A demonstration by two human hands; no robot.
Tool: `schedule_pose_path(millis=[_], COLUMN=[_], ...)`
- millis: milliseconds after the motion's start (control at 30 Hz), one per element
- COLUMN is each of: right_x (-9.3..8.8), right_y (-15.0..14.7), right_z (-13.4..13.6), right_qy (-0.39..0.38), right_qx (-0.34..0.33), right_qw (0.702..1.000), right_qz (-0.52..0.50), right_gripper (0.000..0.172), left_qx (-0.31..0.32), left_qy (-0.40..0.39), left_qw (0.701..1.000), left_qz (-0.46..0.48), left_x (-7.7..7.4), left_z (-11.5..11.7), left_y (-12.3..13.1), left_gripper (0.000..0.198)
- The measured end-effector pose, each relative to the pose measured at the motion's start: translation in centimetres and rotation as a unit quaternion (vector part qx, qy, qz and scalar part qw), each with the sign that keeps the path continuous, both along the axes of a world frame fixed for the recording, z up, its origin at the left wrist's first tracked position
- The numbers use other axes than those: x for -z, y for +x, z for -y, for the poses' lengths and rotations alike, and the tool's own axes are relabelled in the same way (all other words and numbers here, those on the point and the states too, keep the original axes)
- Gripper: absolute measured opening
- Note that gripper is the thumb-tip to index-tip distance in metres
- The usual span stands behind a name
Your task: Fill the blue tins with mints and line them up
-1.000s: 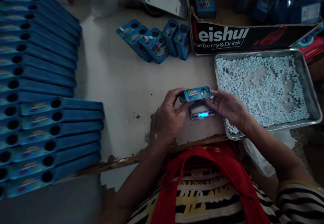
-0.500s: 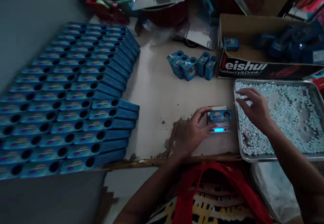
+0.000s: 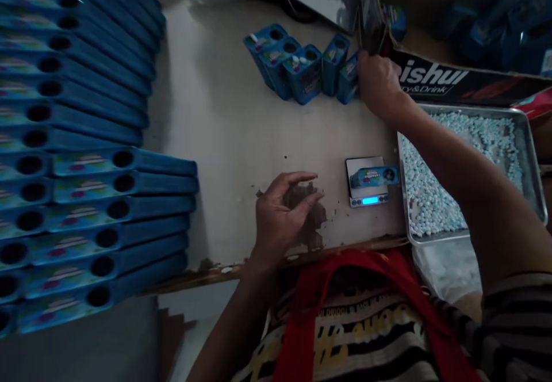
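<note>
A small blue candy box (image 3: 374,176) with a round hole in its top lies on a digital scale (image 3: 363,193) whose display glows blue. To the left of the scale, my left hand (image 3: 282,206) hovers over the table with thumb and fingers apart, holding nothing. My right hand (image 3: 380,86) is stretched forward beside the cardboard carton, its curled fingers against the rightmost blue candy box (image 3: 348,80) of a small group; the fingertips are partly hidden. Other boxes of that group (image 3: 304,77) stand to its left, some with white candies on top.
Rows of blue candy boxes (image 3: 103,198) stand packed on the left. A metal tray (image 3: 403,198) of pale blue and white candies (image 3: 431,198) lies at the right. Behind it is a printed carton (image 3: 466,86) with more blue boxes inside. The table's worn front edge runs near my body.
My left hand has let go of the scale and box and moved left. My right hand has gone from above the candy tray to the standing boxes. The view has shifted closer.
</note>
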State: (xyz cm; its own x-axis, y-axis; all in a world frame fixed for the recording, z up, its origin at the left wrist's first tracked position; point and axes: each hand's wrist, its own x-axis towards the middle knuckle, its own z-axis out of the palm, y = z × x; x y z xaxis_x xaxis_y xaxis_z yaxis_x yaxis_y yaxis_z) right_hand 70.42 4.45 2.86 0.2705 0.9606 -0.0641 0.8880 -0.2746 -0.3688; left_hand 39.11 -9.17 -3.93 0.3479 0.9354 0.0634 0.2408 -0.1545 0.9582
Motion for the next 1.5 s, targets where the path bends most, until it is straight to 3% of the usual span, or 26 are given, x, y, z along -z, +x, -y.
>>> schedule_pose_path(millis=[33,67,133,200,400,500,600,733,900,1000,1100,1167,1267,1333,1400,1500], right_x=[-0.2,-0.5,-1.3,-2.1,-3.2,-2.8,-2.5,-2.8,-2.8,-1.7,-0.8,-0.8,-1.4,-1.6,-1.5,-0.8], right_y=[0.0,-0.1,-0.6,-1.1,0.2,1.6,2.1,0.6,-2.5,-2.8,-2.1,-1.7,-1.5,-1.2,-0.8,-0.1], right_z=[0.4,1.0,2.7,4.8,11.4,14.5,17.1,19.5,21.4,22.4,23.0,22.8,21.6,20.5,19.8,19.2], right_qy=[0.008,0.014,0.013,0.002,0.03,0.059,0.062,0.048,-0.027,-0.012,0.113,0.201,0.214,0.179,0.164,0.17], right_qx=[0.009,0.014,0.003,-0.013,-0.033,-0.035,-0.021,-0.021,-0.076,-0.083,-0.025,0.053,0.153,0.187,0.206,0.224], right_qw=[1.0,0.999,0.999,0.999,0.995,0.992,0.99,0.986,0.985,0.991,0.991,0.935,0.75,0.639,0.573,0.533], right_qz=[0.017,0.03,0.03,0.036,0.089,0.107,0.125,0.156,0.151,0.103,-0.07,-0.287,-0.607,-0.724,-0.776,-0.798], right_gripper=[0.006,0.008,0.024,0.027,0.029,0.022,0.019,0.019,0.021,0.015,0.023,0.039,0.045,0.038,0.031,0.023], left_qx=[0.01,0.02,0.035,0.05,0.155,0.173,0.144,0.06,-0.074,-0.055,-0.003,0.048,0.129,0.153,0.161,0.163], left_qy=[-0.001,0.004,0.041,0.107,0.274,0.275,0.207,0.114,0.155,0.214,0.315,0.404,0.518,0.544,0.526,0.48], left_qw=[1.0,1.0,0.999,0.993,0.946,0.938,0.959,0.99,0.985,0.975,0.949,0.914,0.846,0.824,0.83,0.855], left_qz=[0.002,0.002,-0.004,-0.027,-0.079,-0.118,-0.131,-0.062,-0.013,0.017,0.018,0.011,-0.005,-0.045,-0.09,-0.107], left_x=[-0.1,-0.3,-0.9,-1.6,-2.6,-1.9,-1.1,-0.8,-1.7,-2.5,-3.7,-4.9,-6.1,-6.1,-5.5,-4.2], left_z=[-0.1,-0.1,-0.2,-0.4,-0.3,0.0,0.2,0.1,-0.5,-1.8,-3.5,-4.6,-5.5,-5.9,-6.4,-7.4], left_y=[0.1,0.4,1.1,2.2,7.9,10.5,11.7,9.8,4.5,3.1,4.4,6.7,11.1,13.9,15.8,16.9], left_gripper=[0.03,0.031,0.035,0.043,0.061,0.071,0.063,0.05,0.052,0.045,0.035,0.029,0.034,0.037,0.035,0.034])
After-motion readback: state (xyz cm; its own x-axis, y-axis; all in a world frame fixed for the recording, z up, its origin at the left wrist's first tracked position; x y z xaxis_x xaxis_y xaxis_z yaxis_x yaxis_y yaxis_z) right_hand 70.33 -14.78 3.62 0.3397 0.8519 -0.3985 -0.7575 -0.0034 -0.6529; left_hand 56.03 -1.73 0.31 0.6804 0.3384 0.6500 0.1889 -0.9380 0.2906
